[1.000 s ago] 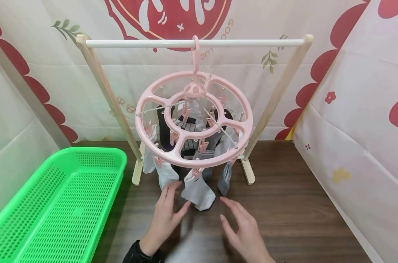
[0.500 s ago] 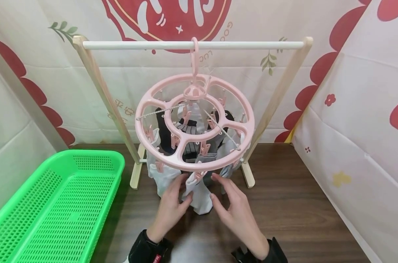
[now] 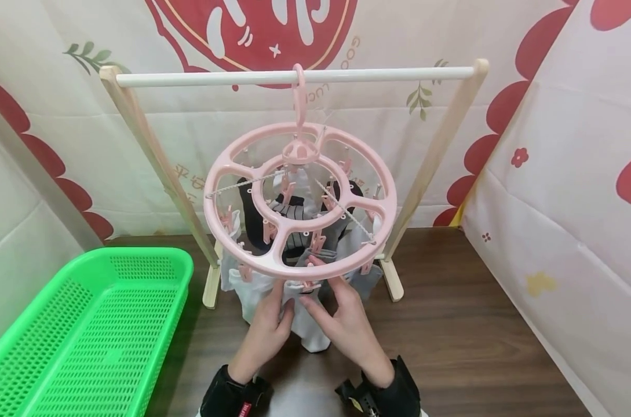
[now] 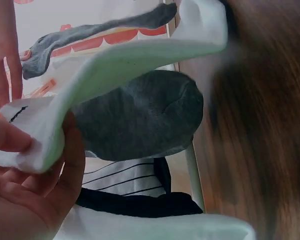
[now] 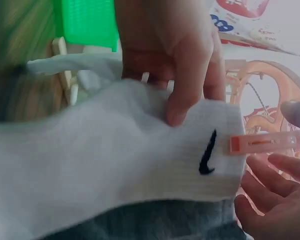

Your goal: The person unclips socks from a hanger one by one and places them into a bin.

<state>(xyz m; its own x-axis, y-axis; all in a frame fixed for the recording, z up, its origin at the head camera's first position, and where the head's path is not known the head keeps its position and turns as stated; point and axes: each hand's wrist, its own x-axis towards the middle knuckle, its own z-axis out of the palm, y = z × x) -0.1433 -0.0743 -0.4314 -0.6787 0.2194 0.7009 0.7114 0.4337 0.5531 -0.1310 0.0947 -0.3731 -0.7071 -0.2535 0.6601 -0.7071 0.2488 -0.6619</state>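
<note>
A white sock (image 3: 311, 333) with a small black mark (image 5: 208, 155) hangs by its cuff from a pink clothespin (image 5: 265, 143) at the front of a round pink drying hanger (image 3: 299, 271). My left hand (image 3: 263, 330) pinches the sock near the cuff, thumb on the near side, as the left wrist view (image 4: 40, 195) shows. My right hand (image 3: 349, 327) is beside the clothespin, its thumb and fingers spread around it with a gap visible in the right wrist view. A grey sock (image 4: 140, 120) hangs just behind the white one.
The hanger hooks over a white rod (image 3: 388, 74) on a wooden stand (image 3: 440, 145). Several other socks hang around it, including a black one (image 3: 252, 217). A green basket (image 3: 182, 284) stands left on the brown table (image 3: 466, 324). Printed cloth walls surround the table.
Both hands have moved up and inward to the front white sock. The left hand has taken hold of its cuff; the right hand has come to the clothespin.
</note>
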